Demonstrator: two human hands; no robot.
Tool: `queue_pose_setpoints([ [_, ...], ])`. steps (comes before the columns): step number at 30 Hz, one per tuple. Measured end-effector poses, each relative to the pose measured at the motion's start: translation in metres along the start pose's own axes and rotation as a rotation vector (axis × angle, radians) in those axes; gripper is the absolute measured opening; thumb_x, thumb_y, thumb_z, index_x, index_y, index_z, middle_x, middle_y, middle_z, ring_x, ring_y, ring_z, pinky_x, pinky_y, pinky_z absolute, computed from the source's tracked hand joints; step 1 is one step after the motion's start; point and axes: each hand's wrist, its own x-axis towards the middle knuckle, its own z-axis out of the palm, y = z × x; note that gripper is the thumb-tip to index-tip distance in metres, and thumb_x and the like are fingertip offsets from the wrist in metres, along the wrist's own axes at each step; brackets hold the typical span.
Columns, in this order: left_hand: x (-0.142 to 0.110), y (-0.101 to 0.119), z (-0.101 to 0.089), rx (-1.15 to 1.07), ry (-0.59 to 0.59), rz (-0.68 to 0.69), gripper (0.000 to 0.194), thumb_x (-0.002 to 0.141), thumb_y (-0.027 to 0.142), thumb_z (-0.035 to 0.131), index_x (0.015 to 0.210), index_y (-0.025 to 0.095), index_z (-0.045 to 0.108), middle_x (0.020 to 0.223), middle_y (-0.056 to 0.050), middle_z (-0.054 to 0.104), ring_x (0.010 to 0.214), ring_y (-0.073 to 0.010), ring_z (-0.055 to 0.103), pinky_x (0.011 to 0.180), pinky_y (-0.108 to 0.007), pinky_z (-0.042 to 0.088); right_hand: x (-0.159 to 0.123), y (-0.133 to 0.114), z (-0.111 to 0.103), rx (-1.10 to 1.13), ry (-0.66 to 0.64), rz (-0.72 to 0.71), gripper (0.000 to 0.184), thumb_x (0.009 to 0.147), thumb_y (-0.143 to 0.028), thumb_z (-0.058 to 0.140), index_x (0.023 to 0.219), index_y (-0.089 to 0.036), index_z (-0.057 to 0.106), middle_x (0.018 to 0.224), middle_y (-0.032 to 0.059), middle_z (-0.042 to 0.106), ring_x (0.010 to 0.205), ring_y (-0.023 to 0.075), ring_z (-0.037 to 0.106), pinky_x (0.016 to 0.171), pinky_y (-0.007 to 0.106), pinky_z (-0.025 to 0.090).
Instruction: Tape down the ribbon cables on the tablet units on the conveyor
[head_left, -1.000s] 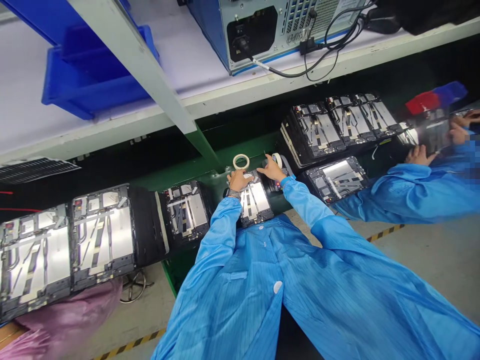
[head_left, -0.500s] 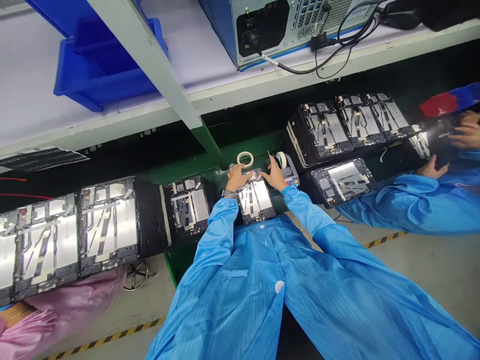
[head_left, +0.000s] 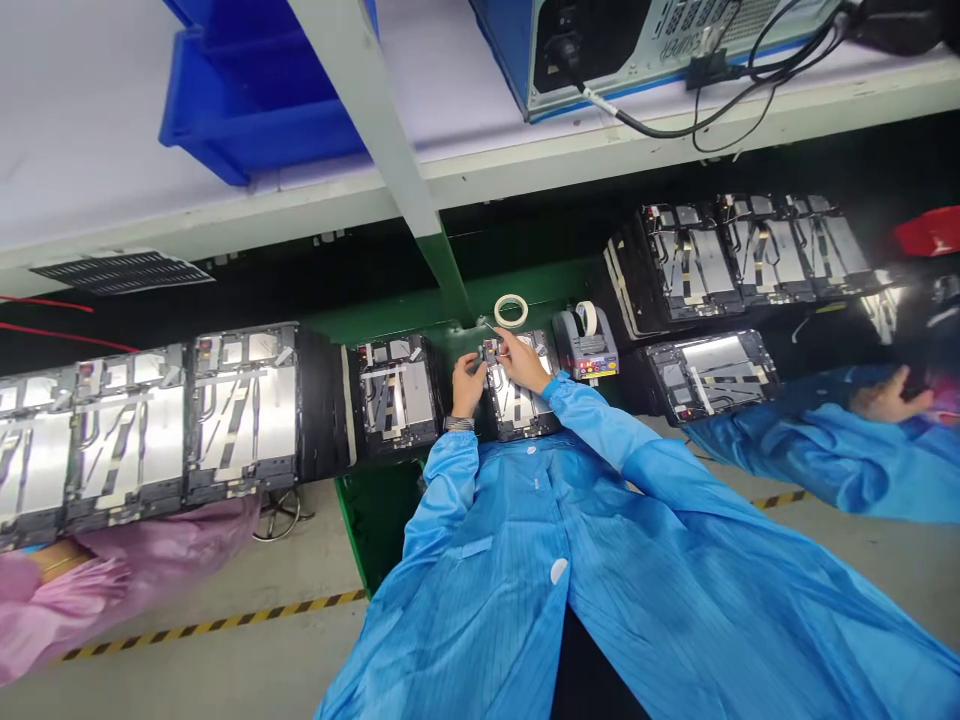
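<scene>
An opened tablet-like device point(head_left: 525, 405) with silver shielding and flat cables lies on the green belt in front of me. My left hand point(head_left: 466, 383) rests at its upper left corner, fingers curled against the edge. My right hand point(head_left: 517, 360) pinches at the top of the device next to the left hand; what it holds is too small to name. A roll of pale tape point(head_left: 511, 310) lies just beyond my hands. A grey tape dispenser point(head_left: 586, 342) stands to the right of them.
More opened devices lie along the belt: one point(head_left: 395, 395) to the left, a row point(head_left: 150, 420) further left, one point(head_left: 712, 372) to the right, a stack point(head_left: 742, 255) behind it. A co-worker's blue sleeve point(head_left: 825, 440) reaches in at right. A pink sleeve point(head_left: 90, 590) shows lower left. A shelf post point(head_left: 420, 200) rises ahead.
Both hands drew back from the far edge of the device and came together at its upper left. The right hand left the dispenser side. The view swung, shifting everything to the right.
</scene>
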Motion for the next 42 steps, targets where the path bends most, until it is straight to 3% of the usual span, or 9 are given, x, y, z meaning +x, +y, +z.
queue_pose_setpoints([
  [15, 0.010, -0.018, 0.014, -0.101, -0.077, -0.026, 0.041, 0.096, 0.035, 0.066, 0.135, 0.020, 0.063, 0.140, -0.013, 0.070, 0.130, -0.0203, 0.068, 0.108, -0.035, 0.054, 0.008, 0.002, -0.013, 0.050, -0.146, -0.010, 0.067, 0.090, -0.010, 0.054, 0.156, -0.018, 0.047, 0.095, 0.0016, 0.068, 0.085, 0.0193, 0.061, 0.081, 0.029, 0.047],
  [24, 0.012, -0.026, 0.015, -0.163, -0.092, -0.005, 0.039, 0.096, 0.036, 0.067, 0.132, 0.021, 0.063, 0.140, -0.011, 0.070, 0.127, -0.0197, 0.068, 0.108, -0.035, 0.054, 0.035, -0.002, -0.007, -0.094, -0.183, -0.138, 0.062, 0.094, -0.007, 0.052, 0.155, -0.019, 0.051, 0.107, 0.0063, 0.070, 0.095, 0.0216, 0.063, 0.087, 0.031, 0.049],
  [35, 0.025, -0.025, 0.033, -0.340, 0.028, -0.040, 0.029, 0.087, 0.031, 0.079, 0.110, 0.021, 0.064, 0.115, -0.008, 0.072, 0.111, -0.0217, 0.069, 0.105, -0.040, 0.052, 0.039, 0.008, -0.005, -0.035, -0.160, -0.206, 0.062, 0.087, -0.001, 0.053, 0.146, -0.021, 0.064, 0.108, 0.0064, 0.067, 0.097, 0.0215, 0.062, 0.090, 0.031, 0.048],
  [42, 0.028, -0.025, 0.035, -0.349, 0.036, -0.059, 0.028, 0.086, 0.030, 0.079, 0.108, 0.021, 0.063, 0.110, -0.007, 0.070, 0.106, -0.0205, 0.067, 0.102, -0.039, 0.052, 0.039, 0.011, -0.007, -0.053, -0.190, -0.116, 0.067, 0.086, -0.002, 0.053, 0.151, -0.018, 0.059, 0.097, 0.0039, 0.070, 0.086, 0.0195, 0.060, 0.080, 0.028, 0.045],
])
